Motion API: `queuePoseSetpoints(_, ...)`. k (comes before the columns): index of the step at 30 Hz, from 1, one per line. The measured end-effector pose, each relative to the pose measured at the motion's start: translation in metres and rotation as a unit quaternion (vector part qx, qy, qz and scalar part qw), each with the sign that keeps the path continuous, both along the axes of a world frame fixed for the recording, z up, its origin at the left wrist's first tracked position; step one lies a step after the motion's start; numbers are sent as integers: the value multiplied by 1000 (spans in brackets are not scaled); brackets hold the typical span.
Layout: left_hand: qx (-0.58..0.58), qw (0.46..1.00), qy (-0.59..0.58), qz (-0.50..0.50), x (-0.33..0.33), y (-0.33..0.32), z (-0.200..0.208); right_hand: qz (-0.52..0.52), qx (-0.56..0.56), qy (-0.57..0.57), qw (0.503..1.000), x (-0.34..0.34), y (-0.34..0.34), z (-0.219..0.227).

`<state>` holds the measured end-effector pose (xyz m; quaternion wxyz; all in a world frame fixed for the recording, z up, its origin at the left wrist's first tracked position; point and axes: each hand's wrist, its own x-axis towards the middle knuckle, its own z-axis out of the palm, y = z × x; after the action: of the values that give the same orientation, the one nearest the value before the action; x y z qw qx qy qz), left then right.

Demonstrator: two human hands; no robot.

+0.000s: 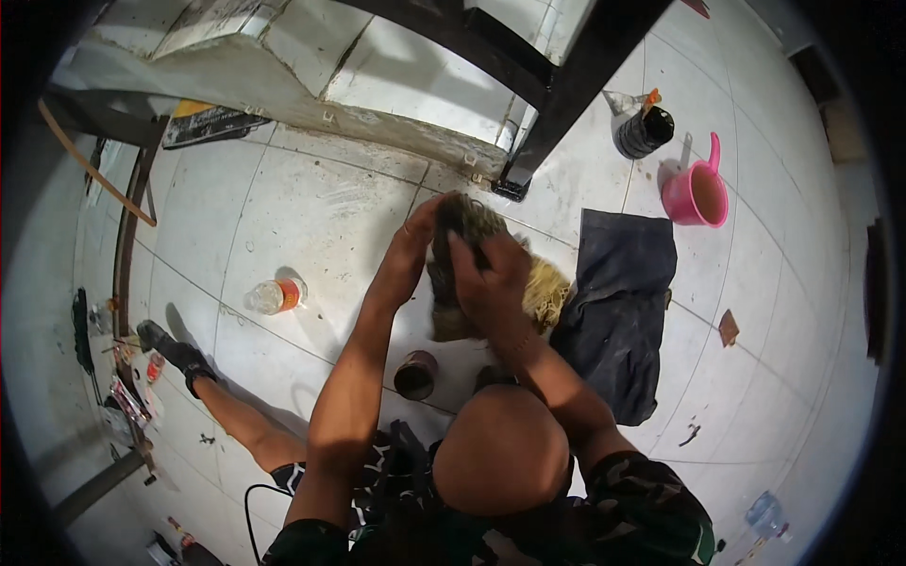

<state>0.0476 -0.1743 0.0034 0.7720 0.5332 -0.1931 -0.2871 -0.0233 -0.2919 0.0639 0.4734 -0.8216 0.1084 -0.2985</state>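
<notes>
Head cam view: both hands are close together over the white tile floor (311, 236), busy with a dark, shaggy clump (481, 222). The right hand (491, 275) has its fingers clamped on it; the left hand (420, 236) cups the left side (can't tell how tight, fingers are partly hidden). Some yellow stringy stuff (547, 294) sits just right of the right hand, next to a black cloth (628, 283). There's also a small can (415, 374) near the person's knee.
</notes>
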Motion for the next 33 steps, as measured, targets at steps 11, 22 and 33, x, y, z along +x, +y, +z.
queuePoseSetpoints(11, 217, 975, -41, -35, 54, -16, 38, -191, -1, 52, 980, 80, -4, -41)
queuePoseSetpoints(22, 285, 939, -4, -191, 95, -30, 63, -199, 0, 177, 964, 104, -24, -55)
queuePoseSetpoints(33, 316, 921, -36, -226, 104, -30, 62, -218, 2, 171, 961, 105, -20, -52)
